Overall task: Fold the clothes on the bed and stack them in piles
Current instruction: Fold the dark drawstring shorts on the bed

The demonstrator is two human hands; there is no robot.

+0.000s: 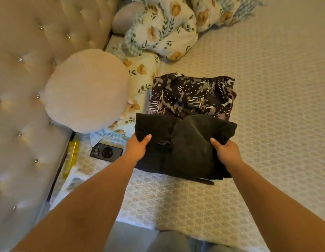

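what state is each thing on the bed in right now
black garment: folded, held at both sides
left hand: grips the garment's left edge
right hand: grips its right edge
patterned garment: folded loosely, lying on the bed
phone: face down on the bed

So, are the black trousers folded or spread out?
Folded: the black trousers form a compact layered block, gripped at both sides by the hands.

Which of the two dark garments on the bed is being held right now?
The plain black garment, nearest the person: the left hand and right hand grip its sides. The patterned garment lies beyond it, untouched.
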